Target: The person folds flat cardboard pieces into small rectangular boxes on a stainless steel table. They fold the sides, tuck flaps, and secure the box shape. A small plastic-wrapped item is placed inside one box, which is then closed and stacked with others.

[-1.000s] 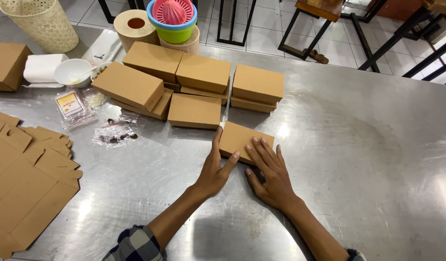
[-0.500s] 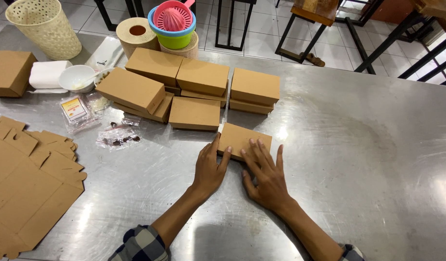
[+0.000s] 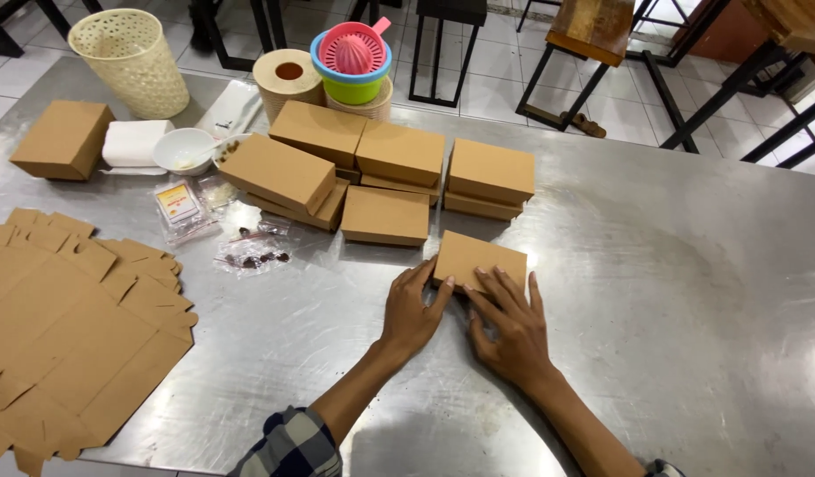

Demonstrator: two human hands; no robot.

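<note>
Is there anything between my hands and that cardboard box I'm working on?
Nothing visible. The left hand and right hand both rest their fingers directly on the near edge of the brown box. The closed boxes sit behind it, beyond the hands.

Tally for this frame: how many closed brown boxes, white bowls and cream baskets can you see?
Closed brown boxes: 10, stacked ones included, plus the box touched by the left hand and the right hand
White bowl: 1
Cream basket: 1
Total: 12
</note>
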